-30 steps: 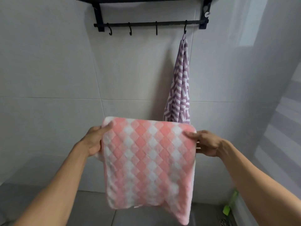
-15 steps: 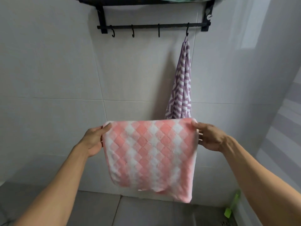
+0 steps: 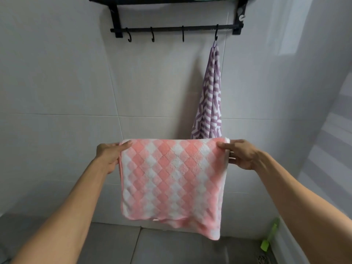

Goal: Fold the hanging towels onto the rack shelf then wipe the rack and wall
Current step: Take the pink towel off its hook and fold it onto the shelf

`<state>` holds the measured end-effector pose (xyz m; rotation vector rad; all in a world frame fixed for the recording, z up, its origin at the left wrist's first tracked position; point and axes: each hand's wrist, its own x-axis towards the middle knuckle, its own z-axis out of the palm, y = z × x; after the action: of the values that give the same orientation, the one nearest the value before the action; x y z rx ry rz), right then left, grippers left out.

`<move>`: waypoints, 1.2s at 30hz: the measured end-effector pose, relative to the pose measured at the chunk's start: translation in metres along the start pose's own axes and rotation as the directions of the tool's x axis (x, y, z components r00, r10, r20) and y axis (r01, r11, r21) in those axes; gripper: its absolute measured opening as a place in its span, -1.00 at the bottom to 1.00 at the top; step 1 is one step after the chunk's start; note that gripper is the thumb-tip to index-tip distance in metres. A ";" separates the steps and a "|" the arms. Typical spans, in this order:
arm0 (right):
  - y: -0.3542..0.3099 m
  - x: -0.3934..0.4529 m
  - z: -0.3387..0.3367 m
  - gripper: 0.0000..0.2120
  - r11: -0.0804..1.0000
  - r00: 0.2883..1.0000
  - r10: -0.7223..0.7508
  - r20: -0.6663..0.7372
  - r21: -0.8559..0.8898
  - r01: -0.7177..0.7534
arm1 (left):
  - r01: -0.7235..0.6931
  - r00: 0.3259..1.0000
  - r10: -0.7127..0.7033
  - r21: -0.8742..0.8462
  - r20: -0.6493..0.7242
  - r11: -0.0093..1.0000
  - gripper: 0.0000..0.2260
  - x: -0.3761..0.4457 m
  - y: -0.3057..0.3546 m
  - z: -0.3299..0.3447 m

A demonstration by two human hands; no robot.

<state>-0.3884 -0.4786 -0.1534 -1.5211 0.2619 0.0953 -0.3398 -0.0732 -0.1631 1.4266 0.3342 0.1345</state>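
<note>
The left hand (image 3: 108, 156) and right hand (image 3: 241, 154) are pinching the pink towel's (image 3: 171, 180) top corners, now raised and pulled flatter, readying another fold while the purple towel (image 3: 210, 103) is hanging.

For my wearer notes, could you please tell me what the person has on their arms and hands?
Nothing that shows: the left hand and right hand are bare, without gloves or a watch, and both forearms are unsleeved to the frame's edge. Whether any finger carries a ring is too blurred to tell.
</note>
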 end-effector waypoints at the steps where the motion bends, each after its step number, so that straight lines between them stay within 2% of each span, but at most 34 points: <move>1: -0.004 0.001 0.001 -0.67 1.000 1.000 -0.009 -0.025 -0.020 0.009 | -0.016 1.000 0.015 -0.005 -0.021 1.000 -0.36 0.000 0.006 0.001; 3: -0.011 0.003 0.004 -0.66 0.998 0.996 -0.034 -0.082 -0.047 0.030 | -0.048 0.998 0.048 0.001 -0.041 0.999 -0.34 -0.002 0.016 0.005; 8: -0.033 0.004 0.011 -0.75 0.995 0.980 -0.076 -0.182 -0.081 0.062 | -0.089 0.996 0.089 0.008 -0.011 0.996 -0.63 -0.012 0.030 0.011; 14: -0.047 0.002 0.014 -0.79 0.993 0.972 -0.079 -0.219 -0.100 0.058 | -0.092 0.994 0.092 0.006 0.053 0.996 -0.64 -0.017 0.032 0.008; 17: -0.049 0.004 0.016 -0.51 0.991 0.963 -0.122 -0.238 -0.076 0.107 | -0.100 0.994 0.100 0.001 0.036 0.995 -0.63 -0.021 0.033 0.010; 22: -0.052 0.000 0.020 -0.70 0.985 0.968 -0.152 -0.201 -0.113 0.131 | -0.152 0.988 0.152 0.027 -0.005 0.988 -0.62 -0.023 0.035 0.007; 27: -0.053 0.002 0.020 -0.67 0.977 0.972 -0.171 -0.164 -0.156 0.145 | -0.194 0.979 0.199 0.102 -0.040 0.976 -0.63 -0.022 0.032 0.001; 31: -0.050 0.006 0.017 -0.54 0.972 0.980 -0.185 -0.076 -0.161 0.171 | -0.211 0.974 0.219 0.127 -0.050 0.969 -0.62 -0.021 0.032 -0.006; 36: -0.045 0.010 0.018 -0.55 0.879 0.955 -0.281 -0.093 -0.425 0.217 | -0.233 0.971 0.238 0.156 -0.014 0.960 -0.63 -0.021 0.033 -0.009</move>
<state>-0.3667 -0.4641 -0.1112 -1.9752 0.1690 -0.1851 -0.3594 -0.0656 -0.1286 1.6162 0.2026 0.3327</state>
